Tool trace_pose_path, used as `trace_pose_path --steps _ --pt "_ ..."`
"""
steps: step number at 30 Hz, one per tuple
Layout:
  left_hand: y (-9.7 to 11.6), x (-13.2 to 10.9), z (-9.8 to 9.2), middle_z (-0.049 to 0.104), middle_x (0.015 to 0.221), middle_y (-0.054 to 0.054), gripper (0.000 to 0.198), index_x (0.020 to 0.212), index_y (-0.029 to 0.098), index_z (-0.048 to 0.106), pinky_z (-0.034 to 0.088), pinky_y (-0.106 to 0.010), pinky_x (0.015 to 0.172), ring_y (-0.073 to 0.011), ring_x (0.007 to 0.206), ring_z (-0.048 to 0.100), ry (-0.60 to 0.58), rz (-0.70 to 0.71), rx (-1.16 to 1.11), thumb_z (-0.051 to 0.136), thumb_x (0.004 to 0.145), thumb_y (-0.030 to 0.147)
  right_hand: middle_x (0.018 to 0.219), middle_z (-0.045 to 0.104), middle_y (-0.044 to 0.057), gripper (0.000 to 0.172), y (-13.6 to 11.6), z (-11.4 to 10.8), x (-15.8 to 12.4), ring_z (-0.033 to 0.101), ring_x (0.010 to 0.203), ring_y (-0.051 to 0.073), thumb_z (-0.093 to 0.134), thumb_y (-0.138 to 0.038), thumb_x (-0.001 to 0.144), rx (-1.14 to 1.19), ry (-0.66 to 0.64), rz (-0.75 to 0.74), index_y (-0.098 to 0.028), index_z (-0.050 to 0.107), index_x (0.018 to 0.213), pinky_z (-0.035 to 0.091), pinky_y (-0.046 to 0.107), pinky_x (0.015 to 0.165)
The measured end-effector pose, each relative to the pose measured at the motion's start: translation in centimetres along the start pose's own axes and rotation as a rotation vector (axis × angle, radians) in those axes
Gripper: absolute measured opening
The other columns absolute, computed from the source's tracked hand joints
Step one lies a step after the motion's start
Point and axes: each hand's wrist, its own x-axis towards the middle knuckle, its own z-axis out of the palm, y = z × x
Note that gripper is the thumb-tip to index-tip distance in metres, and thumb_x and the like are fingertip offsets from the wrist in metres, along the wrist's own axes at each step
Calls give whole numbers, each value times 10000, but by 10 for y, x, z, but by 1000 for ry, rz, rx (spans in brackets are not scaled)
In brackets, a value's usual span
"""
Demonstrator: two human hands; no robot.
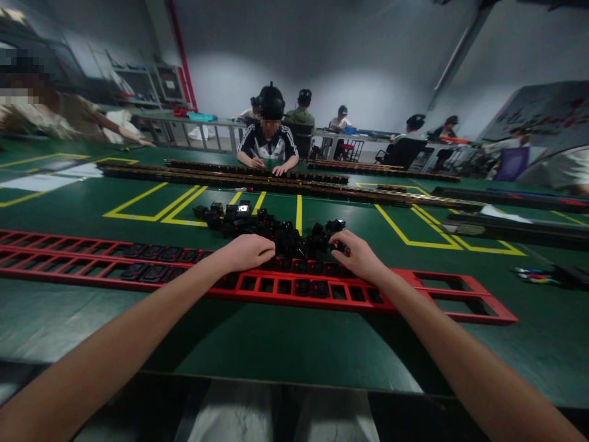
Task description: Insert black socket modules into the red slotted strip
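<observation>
A long red slotted frame [460,304] lies across the green table in front of me, with small black parts set in several of its slots. Behind it sits a loose pile of the same black parts [271,226]. My left hand [243,253] rests over the frame's back rail at the pile's near edge, fingers curled under; what they hold is hidden. My right hand [356,255] is at the right side of the pile, fingertips pinched on one small black part [339,247].
The green table [294,344] has yellow marked boxes [151,205]. Long dark rails [276,181] lie across its far side, where a person in a striped top [269,144] works opposite me. Other people sit at benches behind. Coloured pens [536,275] lie at right.
</observation>
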Motion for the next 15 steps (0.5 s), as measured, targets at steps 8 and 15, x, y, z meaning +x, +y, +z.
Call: trace_pose_path --steps 8,15 --pt "3 0 -2 680 812 -27 291 792 192 634 373 -269 646 -171 742 611 0 -6 -6 430 970 299 1213 652 116 455 -4 1 -2 641 1017 245 618 -237 846 34 -54 65 -191 557 1295 530 416 869" --pt "4 0 -2 681 823 -28 292 799 189 639 378 -266 653 -168 756 609 -3 -1 26 423 968 286 1106 661 100 337 -7 -1 -2 641 982 247 665 -230 809 2 -33 31 -187 617 1140 535 413 849"
